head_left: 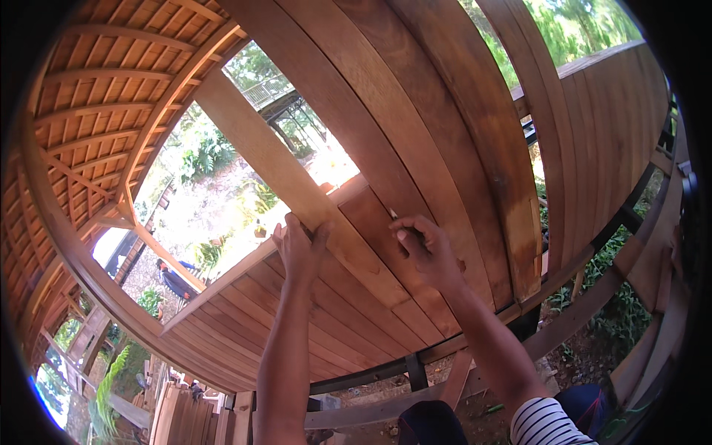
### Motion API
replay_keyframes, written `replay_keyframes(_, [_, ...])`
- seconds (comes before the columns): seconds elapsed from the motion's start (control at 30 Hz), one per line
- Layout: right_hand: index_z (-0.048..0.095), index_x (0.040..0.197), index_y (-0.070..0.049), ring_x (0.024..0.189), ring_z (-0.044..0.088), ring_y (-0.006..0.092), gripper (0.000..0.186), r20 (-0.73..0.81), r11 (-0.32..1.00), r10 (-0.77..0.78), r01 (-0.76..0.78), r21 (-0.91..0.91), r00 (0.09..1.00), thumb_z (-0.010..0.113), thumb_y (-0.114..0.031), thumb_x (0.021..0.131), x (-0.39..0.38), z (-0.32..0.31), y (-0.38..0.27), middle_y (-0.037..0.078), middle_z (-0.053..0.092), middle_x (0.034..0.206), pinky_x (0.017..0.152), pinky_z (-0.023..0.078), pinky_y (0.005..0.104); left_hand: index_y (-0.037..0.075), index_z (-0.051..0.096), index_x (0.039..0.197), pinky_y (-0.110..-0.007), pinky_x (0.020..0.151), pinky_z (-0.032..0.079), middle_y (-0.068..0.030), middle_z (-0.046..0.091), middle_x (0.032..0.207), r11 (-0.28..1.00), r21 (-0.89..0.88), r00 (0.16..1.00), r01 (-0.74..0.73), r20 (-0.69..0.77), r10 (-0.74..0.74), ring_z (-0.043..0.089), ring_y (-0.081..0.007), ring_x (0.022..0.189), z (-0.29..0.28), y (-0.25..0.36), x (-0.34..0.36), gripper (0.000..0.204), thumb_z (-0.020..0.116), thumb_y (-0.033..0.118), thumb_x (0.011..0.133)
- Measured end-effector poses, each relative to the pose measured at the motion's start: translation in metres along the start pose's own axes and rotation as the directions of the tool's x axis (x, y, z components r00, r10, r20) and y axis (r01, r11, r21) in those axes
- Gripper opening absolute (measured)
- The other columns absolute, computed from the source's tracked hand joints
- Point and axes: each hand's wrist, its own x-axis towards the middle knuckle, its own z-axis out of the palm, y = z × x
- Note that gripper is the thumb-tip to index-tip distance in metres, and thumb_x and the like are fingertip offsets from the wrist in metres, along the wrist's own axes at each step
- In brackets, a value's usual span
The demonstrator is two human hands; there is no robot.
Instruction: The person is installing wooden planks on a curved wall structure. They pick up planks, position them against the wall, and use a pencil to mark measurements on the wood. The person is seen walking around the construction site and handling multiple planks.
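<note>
My left hand (pixel 299 248) grips a loose, light brown wooden plank (pixel 259 152), fingers at its left edge and thumb at its right. This plank slants from upper left to lower right over the laid boards. To its right, my right hand (pixel 424 248) is closed in a pinch. A small, pale, pointed thing like a pencil (pixel 393 213) sticks up from those fingers, most of it hidden by them. Just beyond its tip lies a darker reddish board (pixel 367 215).
Several wide planks (pixel 415 111) rise at the upper right, with gaps between some. Fitted deck boards (pixel 237 319) run along the lower left, ending at a curved dark frame (pixel 415 371). A wooden roof (pixel 104 96) stands at left; another person (pixel 176 280) is below it.
</note>
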Motion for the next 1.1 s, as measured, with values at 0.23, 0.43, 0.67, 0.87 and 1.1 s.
replay_keyframes(0.23, [0.061,0.122,0.001,0.081,0.058,0.0108,0.039,0.151,0.562,-0.023,-0.112,0.819,0.988,0.063,-0.028,0.097,0.037,0.014,0.002,0.004,0.061,0.092,0.068,0.047,0.0249,-0.001,0.046,0.111,-0.048,0.098,0.035,-0.0193,0.058,0.104,1.0,0.008,0.999,-0.006,-0.039,0.006,0.048,-0.0352,0.107,0.007,-0.001,0.0,0.058,0.073,0.044,0.084])
replay_keyframes(0.43, [0.064,0.113,0.005,0.082,0.064,0.0124,0.031,-0.179,0.658,0.097,0.072,0.75,0.979,0.065,-0.02,0.096,0.052,0.062,0.019,0.008,0.067,0.096,0.073,0.053,0.0243,-0.002,0.045,0.119,-0.052,0.11,0.022,-0.0212,0.064,0.101,1.0,0.005,0.999,-0.021,-0.036,0.021,0.054,-0.0387,0.11,0.012,-0.005,0.002,0.06,0.068,0.044,0.088])
replay_keyframes(0.67, [0.067,0.104,0.007,0.077,0.064,0.0076,0.021,-0.28,0.773,0.024,0.16,0.614,0.96,0.067,-0.01,0.093,0.061,0.08,0.033,0.006,0.069,0.086,0.067,0.051,0.0216,0.0,0.044,0.12,-0.053,0.108,0.022,-0.0228,0.062,0.109,0.997,0.074,0.999,-0.009,-0.04,0.012,0.044,-0.0408,0.12,0.012,-0.011,0.001,0.061,0.067,0.046,0.088])
replay_keyframes(0.87, [0.068,0.101,0.007,0.074,0.064,0.0077,0.018,-0.294,0.853,0.024,0.134,0.504,0.955,0.067,-0.009,0.093,0.061,0.077,0.026,0.005,0.07,0.083,0.064,0.052,0.0217,-0.001,0.044,0.117,-0.051,0.11,0.019,-0.0208,0.063,0.109,0.999,-0.045,1.0,0.003,0.013,-0.002,0.046,-0.0381,0.119,0.011,-0.009,0.003,0.059,0.068,0.044,0.088])
replay_keyframes(1.1, [0.069,0.1,0.007,0.075,0.066,0.0081,0.018,-0.285,0.859,0.009,0.139,0.492,0.958,0.068,-0.01,0.092,0.062,0.077,0.026,0.006,0.07,0.084,0.066,0.053,0.0223,-0.001,0.044,0.116,-0.05,0.109,0.021,-0.02,0.064,0.106,0.999,0.042,0.998,-0.034,-0.055,0.036,0.049,-0.0355,0.116,0.01,-0.006,0.0,0.058,0.068,0.044,0.088])
